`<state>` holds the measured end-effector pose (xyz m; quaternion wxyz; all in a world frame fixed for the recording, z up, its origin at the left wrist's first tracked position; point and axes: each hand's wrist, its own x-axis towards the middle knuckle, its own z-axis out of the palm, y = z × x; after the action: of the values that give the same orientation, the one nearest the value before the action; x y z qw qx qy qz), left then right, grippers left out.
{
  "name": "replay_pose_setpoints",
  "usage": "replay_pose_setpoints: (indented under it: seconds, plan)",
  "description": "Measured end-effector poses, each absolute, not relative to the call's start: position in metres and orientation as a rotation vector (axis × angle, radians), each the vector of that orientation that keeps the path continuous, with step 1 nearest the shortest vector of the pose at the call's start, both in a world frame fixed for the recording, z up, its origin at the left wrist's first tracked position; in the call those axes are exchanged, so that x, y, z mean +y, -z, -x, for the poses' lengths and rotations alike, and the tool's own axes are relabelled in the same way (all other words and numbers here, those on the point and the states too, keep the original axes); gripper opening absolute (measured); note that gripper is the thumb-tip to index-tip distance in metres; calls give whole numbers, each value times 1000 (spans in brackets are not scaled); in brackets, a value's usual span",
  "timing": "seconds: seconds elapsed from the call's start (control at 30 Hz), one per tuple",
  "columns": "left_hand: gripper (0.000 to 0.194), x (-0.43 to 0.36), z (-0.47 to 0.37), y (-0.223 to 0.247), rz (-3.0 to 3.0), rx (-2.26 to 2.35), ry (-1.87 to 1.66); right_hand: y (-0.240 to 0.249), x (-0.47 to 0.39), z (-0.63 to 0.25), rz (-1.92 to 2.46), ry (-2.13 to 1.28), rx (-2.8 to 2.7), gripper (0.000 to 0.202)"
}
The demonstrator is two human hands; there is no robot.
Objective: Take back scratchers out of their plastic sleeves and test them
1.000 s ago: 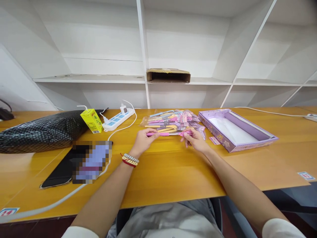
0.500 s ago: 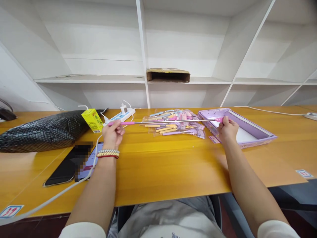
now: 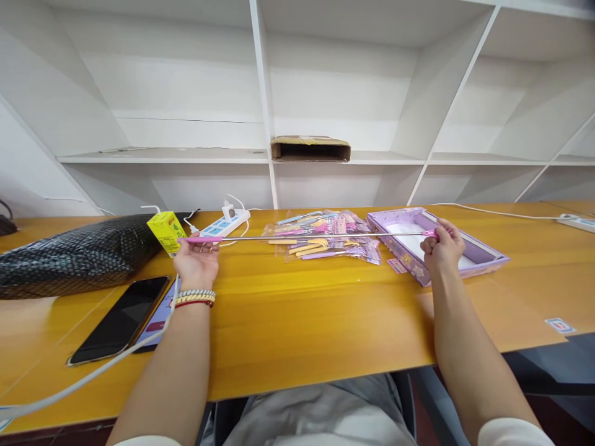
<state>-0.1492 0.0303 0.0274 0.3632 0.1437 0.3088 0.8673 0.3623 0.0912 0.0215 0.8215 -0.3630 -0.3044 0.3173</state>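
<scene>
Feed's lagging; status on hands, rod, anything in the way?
Left hand holds pink handle. Right hand grips opposite end. Metal rod between; bagged pile behind or beneath.

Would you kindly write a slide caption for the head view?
Left hand and right hand hold a long pink-handled metal rod between them; wrapped pastel sticks lie on the yellow wooden table.

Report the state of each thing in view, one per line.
Pink-handled rod: drawn out long, held level
Left hand: holding its handle
Right hand: gripping its other end
Wrapped pieces: piled, in clear wrappers
Purple box: open on top
Cardboard box: open at front
Drink carton: straw in
Power strip: plugs inserted
Black phone: screen dark
Other phone: screen lit
</scene>
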Motion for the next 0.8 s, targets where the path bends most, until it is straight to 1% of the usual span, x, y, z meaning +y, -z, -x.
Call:
replay_pose_setpoints:
  seconds: [0.03,0.1,0.2,0.23,0.3,0.43,0.53,0.7,0.73,0.8]
  plan:
    - [24,31,149,-27,-370,794,-2211,-21,90,-363,743,-697,-676,17]
    - [22,32,148,-27,-396,801,-2197,-21,87,-366,695,-754,-686,13]
    - [14,32,147,-27,-397,865,-2252,-22,84,-372,615,-855,-648,25]
    - [14,32,146,-28,-381,888,-2268,-23,84,-373,607,-875,-629,25]
    - [15,33,145,-28,-361,915,-2276,-24,85,-374,643,-850,-578,21]
    - [19,34,142,-27,-386,941,-2266,-26,87,-371,714,-770,-489,31]
    - [19,35,142,-27,-386,959,-2270,-27,88,-369,765,-719,-406,34]
    - [6,36,141,-25,-447,884,-2262,-29,89,-373,950,-592,-438,19]
    - [9,36,141,-25,-475,872,-2268,-30,89,-374,947,-593,-435,18]
    - [22,35,139,-24,-509,871,-2278,-31,90,-377,897,-634,-388,17]
